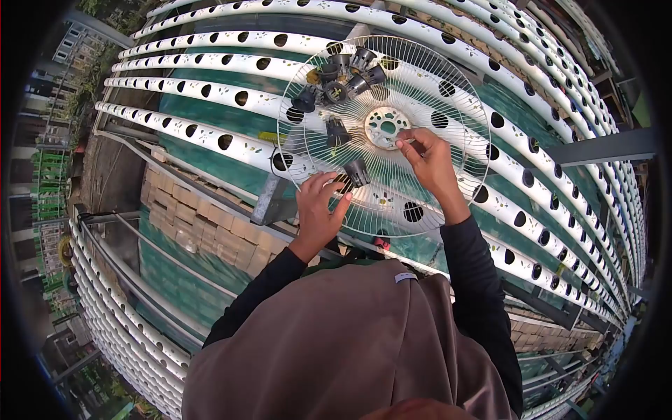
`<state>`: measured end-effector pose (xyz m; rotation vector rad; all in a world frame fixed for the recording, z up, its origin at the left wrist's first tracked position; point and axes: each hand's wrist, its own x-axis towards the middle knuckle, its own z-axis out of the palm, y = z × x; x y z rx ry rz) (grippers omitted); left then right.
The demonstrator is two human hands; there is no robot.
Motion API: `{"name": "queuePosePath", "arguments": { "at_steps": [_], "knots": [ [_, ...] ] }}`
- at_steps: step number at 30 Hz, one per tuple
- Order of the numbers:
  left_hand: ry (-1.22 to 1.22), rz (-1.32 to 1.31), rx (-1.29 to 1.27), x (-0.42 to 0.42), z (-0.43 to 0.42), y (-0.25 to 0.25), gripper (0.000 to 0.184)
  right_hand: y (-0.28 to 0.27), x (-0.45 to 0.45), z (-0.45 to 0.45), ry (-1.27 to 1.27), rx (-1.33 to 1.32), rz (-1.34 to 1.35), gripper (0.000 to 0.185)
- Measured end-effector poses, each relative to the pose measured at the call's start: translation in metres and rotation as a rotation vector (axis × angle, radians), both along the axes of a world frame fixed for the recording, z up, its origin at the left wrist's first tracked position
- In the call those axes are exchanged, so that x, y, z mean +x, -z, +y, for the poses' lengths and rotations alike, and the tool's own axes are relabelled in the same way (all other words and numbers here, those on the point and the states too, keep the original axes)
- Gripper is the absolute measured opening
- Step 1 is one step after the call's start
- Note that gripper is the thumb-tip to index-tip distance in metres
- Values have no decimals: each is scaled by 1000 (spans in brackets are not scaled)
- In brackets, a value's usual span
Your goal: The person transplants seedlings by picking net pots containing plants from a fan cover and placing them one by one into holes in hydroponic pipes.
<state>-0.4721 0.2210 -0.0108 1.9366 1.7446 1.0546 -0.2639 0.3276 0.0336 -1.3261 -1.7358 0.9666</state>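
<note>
Head view: your left hand (318, 212) curls, fingers parted, beside a black cup (357, 173) on the wire guard (358, 117); your right hand (430, 164) bunches by the hub (374, 128), grip unclear; the cup looks light, stiff; best held round its middle.

About nine pots (337, 131), one wire guard (387, 128), many pipes (210, 141).
Of the pots, about seven overlap in a bunch at upper centre, so that count may be off by one; two more sit singly below, nearer the middle of the frame. The pipes number well over six, too crowded at far right to count exactly; their holes (225, 142) run to dozens. One white tag (405, 277) shows at lower centre.
</note>
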Motion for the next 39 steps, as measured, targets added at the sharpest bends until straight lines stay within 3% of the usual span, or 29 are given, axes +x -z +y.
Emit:
{"name": "queuePosePath", "arguments": {
  "at_steps": [2, 4, 13, 17, 20, 21, 23, 27, 39],
  "knots": [
    [36, 25, -15, -1, -2, 3, 24, 2, -32, 9, -121, 86, -50, 17],
    [40, 34, -10, -3, -3, 1, 23, 15, -57, 18, -231, 296, -298, 15],
    [74, 37, 26, -11, -3, 2, 25, 36, -91, 33, -256, 449, -455, 9],
    [87, 46, 8, -13, -2, 3, 26, 31, -83, 38, -137, 437, -299, 9],
    [97, 50, 18, -14, -3, 9, 26, 27, -55, 39, 56, -68, 38, 6],
    [97, 50, 29, -14, -3, 11, 26, 26, -44, 37, 77, -71, 37, 6],
    [140, 47, 7, -14, -3, 10, 27, 13, -16, 25, 183, -242, 562, 6],
    [138, 53, -21, -10, -3, 12, 25, -6, 57, -11, 310, -388, 843, 4],
    [48, 209, -113, 10, -5, 6, 22, 32, 239, -149, 934, -190, 886, 9]
  ]
}}
